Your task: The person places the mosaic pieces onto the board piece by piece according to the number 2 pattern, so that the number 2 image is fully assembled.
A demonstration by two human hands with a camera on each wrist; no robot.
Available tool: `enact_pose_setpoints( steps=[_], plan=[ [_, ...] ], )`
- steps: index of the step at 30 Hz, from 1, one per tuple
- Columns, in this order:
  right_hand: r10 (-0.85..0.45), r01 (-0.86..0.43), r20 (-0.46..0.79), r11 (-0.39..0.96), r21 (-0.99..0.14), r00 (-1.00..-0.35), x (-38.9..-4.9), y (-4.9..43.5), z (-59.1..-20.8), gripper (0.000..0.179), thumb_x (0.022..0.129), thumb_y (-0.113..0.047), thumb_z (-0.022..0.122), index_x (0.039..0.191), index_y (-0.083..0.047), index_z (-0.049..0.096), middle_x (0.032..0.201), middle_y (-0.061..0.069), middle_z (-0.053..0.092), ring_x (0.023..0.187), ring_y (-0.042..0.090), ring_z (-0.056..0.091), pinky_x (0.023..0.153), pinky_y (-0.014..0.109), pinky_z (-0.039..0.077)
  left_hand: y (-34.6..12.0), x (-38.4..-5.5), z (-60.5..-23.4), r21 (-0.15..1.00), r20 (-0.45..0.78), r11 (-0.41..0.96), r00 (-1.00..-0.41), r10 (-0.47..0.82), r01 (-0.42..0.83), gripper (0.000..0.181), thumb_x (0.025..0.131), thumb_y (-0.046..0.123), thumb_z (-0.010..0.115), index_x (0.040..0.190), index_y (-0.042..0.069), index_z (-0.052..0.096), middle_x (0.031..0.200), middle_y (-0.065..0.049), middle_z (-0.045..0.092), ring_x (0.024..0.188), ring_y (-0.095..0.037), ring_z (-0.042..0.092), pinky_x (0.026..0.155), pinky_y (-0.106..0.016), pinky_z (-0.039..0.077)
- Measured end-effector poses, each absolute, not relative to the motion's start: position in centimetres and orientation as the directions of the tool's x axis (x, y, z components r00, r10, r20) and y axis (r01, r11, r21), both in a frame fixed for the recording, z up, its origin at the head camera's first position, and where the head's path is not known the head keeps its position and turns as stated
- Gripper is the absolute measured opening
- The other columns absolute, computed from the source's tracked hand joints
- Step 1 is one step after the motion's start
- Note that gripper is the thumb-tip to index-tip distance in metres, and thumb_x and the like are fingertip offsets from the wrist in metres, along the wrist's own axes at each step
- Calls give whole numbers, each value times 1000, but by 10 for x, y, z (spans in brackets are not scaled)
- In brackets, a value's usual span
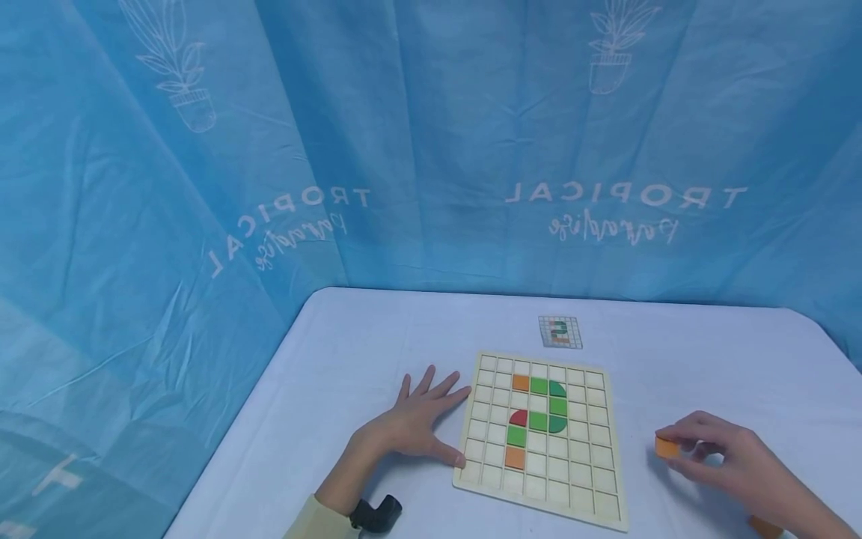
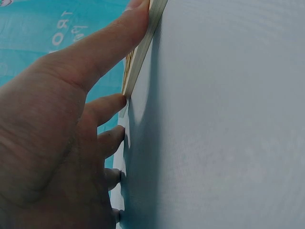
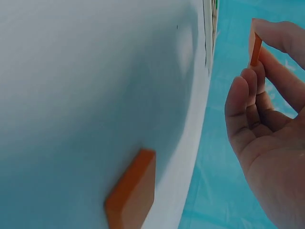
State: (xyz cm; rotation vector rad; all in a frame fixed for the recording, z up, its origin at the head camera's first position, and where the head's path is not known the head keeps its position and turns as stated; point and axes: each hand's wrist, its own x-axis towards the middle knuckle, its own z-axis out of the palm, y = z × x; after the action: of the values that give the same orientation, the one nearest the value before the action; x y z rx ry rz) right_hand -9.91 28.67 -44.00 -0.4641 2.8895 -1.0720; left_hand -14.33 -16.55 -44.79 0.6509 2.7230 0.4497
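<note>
A square wooden grid board (image 1: pixel 586 475) lies on the table with orange, green and red tiles set in a curved, figure-like pattern. My left hand (image 1: pixel 417 421) is spread at the board's left edge, its thumb and index fingertip touching the rim; the left wrist view shows the thumb (image 2: pixel 105 45) against the board's side (image 2: pixel 143 47). My right hand (image 1: pixel 730 457), right of the board and raised over the table, pinches an orange square tile (image 1: pixel 667 447) between thumb and fingers. In the right wrist view the held tile (image 3: pixel 254 43) is seen nearly edge-on.
Behind the board lies a small pattern card (image 1: pixel 560 332) with a similar coloured figure. Another orange tile (image 1: pixel 765 527) lies on the table under my right forearm, seen larger in the right wrist view. A blue printed curtain (image 1: pixel 444 150) hangs behind the white table (image 1: pixel 404 329).
</note>
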Motion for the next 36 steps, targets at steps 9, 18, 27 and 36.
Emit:
enact_pose_setpoints(
  steps=[9, 18, 27, 36],
  plan=[
    [-372, -388, 184, 605, -695, -910, -101, 270, -441, 28, 76, -22, 83, 103, -16, 75, 93, -10, 65, 75, 7, 59, 63, 23, 53, -165, -144, -448, 356, -214, 847, -848, 484, 394, 110, 60, 80, 67, 152, 36, 26, 160, 7, 10, 145, -29, -8, 109, -61, -7],
    [-372, -334, 98, 650, -682, -923, -108, 247, -438, 30, 78, -39, 79, 103, -24, 76, 89, -13, 61, 73, 6, 56, 59, 22, 45, -165, -143, -448, 370, -218, 847, -851, 477, 380, 110, 60, 79, 68, 152, 36, 27, 160, 6, 11, 145, -29, -8, 109, -60, -8],
    [-460, -375, 89, 582, -722, -884, -113, 227, -440, 30, 80, -35, 79, 105, -20, 75, 93, -11, 62, 76, 6, 58, 62, 24, 49, -166, -143, -447, 387, -212, 840, -850, 482, 380, 109, 60, 79, 68, 152, 35, 28, 160, 5, 12, 145, -30, -8, 109, -61, -8],
    [-501, -335, 1, 578, -744, -866, -117, 208, -439, 32, 80, -37, 78, 106, -18, 75, 93, -8, 61, 77, 7, 59, 67, 25, 52, -166, -143, -448, 383, -209, 840, -849, 485, 385, 109, 60, 79, 68, 152, 35, 28, 160, 6, 12, 145, -30, -7, 109, -61, -8]
  ],
)
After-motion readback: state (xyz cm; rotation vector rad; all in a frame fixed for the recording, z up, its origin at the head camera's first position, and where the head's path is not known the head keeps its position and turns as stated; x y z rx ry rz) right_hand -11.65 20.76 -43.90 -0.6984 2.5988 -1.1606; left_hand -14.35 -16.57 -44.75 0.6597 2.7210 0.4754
